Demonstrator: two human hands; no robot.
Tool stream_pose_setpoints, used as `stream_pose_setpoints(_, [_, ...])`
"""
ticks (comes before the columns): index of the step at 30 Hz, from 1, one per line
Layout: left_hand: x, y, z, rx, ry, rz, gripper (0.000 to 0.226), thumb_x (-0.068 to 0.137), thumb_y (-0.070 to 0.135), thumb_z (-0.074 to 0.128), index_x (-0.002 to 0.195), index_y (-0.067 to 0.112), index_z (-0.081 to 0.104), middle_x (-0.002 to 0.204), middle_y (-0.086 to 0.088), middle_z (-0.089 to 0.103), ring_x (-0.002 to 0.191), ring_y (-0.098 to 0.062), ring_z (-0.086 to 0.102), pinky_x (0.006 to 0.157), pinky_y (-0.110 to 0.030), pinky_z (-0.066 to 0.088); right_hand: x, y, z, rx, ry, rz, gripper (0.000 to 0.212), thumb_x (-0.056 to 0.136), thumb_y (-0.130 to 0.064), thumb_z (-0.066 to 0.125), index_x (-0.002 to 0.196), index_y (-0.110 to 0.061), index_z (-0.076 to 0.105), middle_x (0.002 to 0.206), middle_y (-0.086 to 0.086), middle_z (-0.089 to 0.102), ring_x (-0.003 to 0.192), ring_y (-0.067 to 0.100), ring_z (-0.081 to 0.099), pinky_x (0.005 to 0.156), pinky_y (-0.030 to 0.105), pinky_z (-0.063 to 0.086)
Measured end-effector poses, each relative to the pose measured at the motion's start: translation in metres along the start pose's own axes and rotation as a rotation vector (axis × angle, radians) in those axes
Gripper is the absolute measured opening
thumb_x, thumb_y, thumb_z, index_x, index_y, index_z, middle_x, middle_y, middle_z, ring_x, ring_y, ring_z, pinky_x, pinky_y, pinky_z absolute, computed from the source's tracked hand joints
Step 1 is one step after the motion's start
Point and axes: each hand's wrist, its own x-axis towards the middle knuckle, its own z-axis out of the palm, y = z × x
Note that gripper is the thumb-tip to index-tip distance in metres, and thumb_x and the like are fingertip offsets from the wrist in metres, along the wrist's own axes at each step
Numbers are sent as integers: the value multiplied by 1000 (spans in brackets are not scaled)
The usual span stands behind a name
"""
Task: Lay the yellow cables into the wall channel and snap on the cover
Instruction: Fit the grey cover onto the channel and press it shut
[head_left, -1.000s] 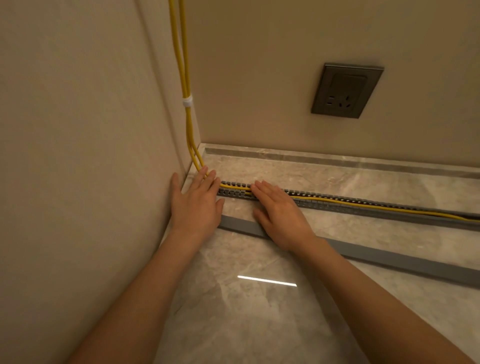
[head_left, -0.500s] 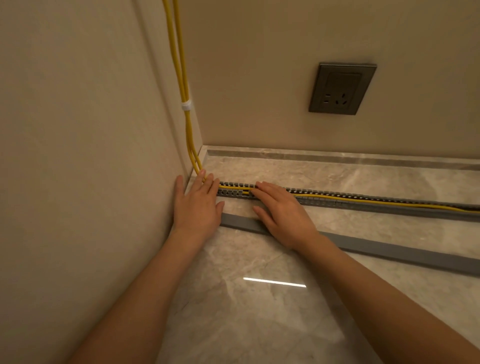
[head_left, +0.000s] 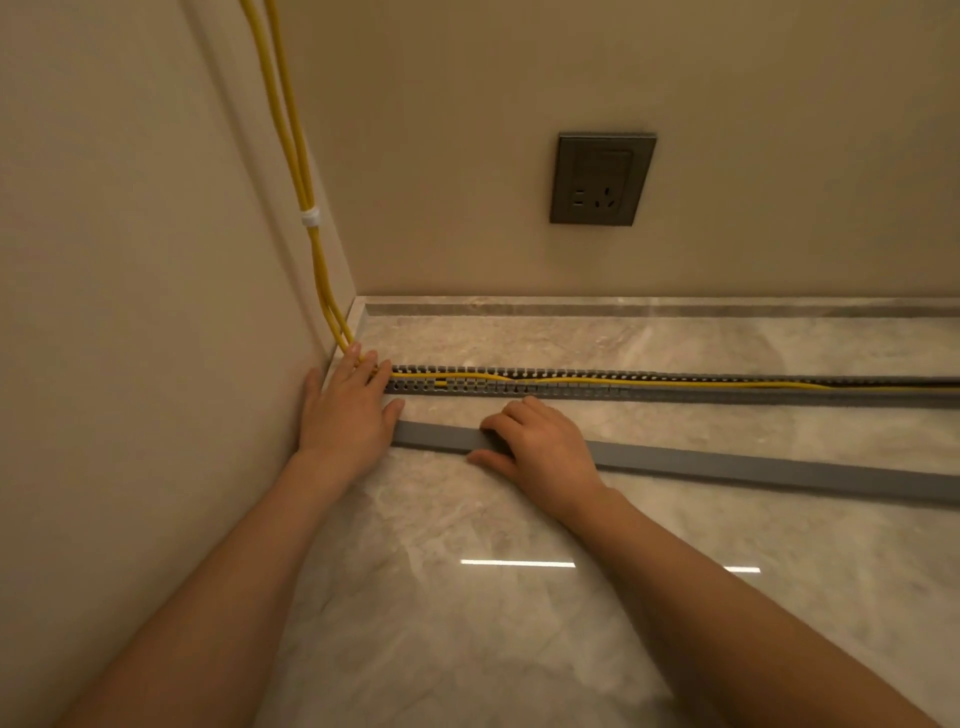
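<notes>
Resting flat at the corner, the left hand (head_left: 347, 415) spreads its fingers (head_left: 363, 366) wide and holds nothing, their tips pressing the yellow cables (head_left: 571, 381) down where these bend from the wall into the near end of the slotted grey channel (head_left: 675, 392). From that bend the cables climb toward twelve o'clock along the corner of the two beige walls, bound by a white tie (head_left: 310, 216), and toward three o'clock they lie inside the channel, running on to the right edge of the view. The right hand (head_left: 540, 447) sits at about five o'clock of the left one, curled narrow over the grey cover (head_left: 727, 465), knuckles up, thumb against the cover's near edge; whether it actually grips the strip I cannot tell. The cover lies loose on the marble floor (head_left: 493, 623), parallel to the channel and just on its near side, a bare band of floor between them; its left end touches the left hand's thumb. Beyond the channel, open floor reaches a stone skirting edge (head_left: 623, 307) under the far wall, and the near floor is open and glossy. At one o'clock a dark grey socket plate (head_left: 602, 179) sits on the far wall; no writing on it can be read.
</notes>
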Motion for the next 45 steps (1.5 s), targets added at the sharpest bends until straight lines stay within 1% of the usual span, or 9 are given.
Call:
stream_pose_setpoints(6, [-2, -1, -4, -46, -14, -12, 49, 98, 42, 28, 142, 21, 33, 154, 5, 24, 144, -14, 6, 110, -48, 20, 3, -4, -9, -61, 3, -64, 33, 85, -34, 64, 95, -3, 65, 89, 16, 61, 83, 33, 60, 56, 41, 47])
stream_pose_setpoints(11, [8, -1, -14, -10, -81, -26, 54, 95, 53, 19, 134, 26, 44, 148, 7, 33, 143, -13, 11, 105, -47, 28, 5, -8, -21, -181, 94, -128, 25, 81, -33, 71, 74, -9, 66, 70, 8, 62, 58, 26, 61, 38, 28, 36])
stream_pose_setpoints(14, [10, 1, -15, 2, -78, -27, 57, 94, 57, 19, 130, 24, 48, 144, 6, 38, 142, -15, 13, 103, -47, 31, 2, 0, -20, -260, 13, -126, 39, 83, -49, 62, 75, -11, 65, 67, 8, 66, 55, 28, 63, 44, 27, 34])
stream_pose_setpoints(17, [7, 0, -12, -49, -64, -25, 56, 94, 55, 23, 134, 23, 45, 148, 4, 34, 143, -15, 11, 106, -45, 31, -3, 11, -15, -250, -101, -99, 51, 87, -60, 45, 93, -11, 57, 81, 10, 67, 70, 31, 64, 54, 30, 32])
stream_pose_setpoints(22, [5, -1, -11, -93, -53, -17, 53, 96, 51, 25, 136, 23, 43, 151, 3, 30, 144, -14, 9, 108, -45, 27, 2, 12, -14, -312, -91, -132, 48, 89, -57, 44, 92, -10, 56, 85, 10, 68, 76, 30, 63, 55, 31, 30])
stream_pose_setpoints(29, [10, -1, -21, 33, -135, 25, 47, 98, 43, 10, 143, 42, 25, 148, -1, 33, 143, -21, 12, 105, -47, 30, 13, 22, -25, -299, -206, -113, 51, 91, -61, 33, 96, -13, 51, 75, 10, 68, 63, 31, 62, 51, 30, 32])
stream_pose_setpoints(35, [7, -1, -20, 16, -96, 19, 46, 99, 36, 12, 144, 38, 21, 148, -3, 35, 142, -22, 13, 104, -46, 29, 29, 31, -40, -278, -223, -110, 50, 91, -61, 34, 92, -15, 54, 73, 10, 65, 56, 26, 49, 53, 30, 29])
stream_pose_setpoints(42, [1, -2, -17, -283, -6, -27, 50, 99, 37, 15, 139, 21, 40, 149, -1, 36, 143, -18, 16, 109, -43, 24, 46, 38, -41, -354, -226, -174, 53, 88, -64, 33, 95, -16, 54, 67, 7, 63, 51, 24, 44, 47, 29, 25])
stream_pose_setpoints(45, [3, -2, -15, -529, 28, -78, 54, 99, 39, 20, 143, 11, 34, 152, -5, 30, 143, -17, 16, 115, -37, 17, 51, 53, -43, -342, -260, -157, 52, 90, -63, 30, 100, -17, 51, 72, 8, 64, 53, 26, 47, 49, 29, 26])
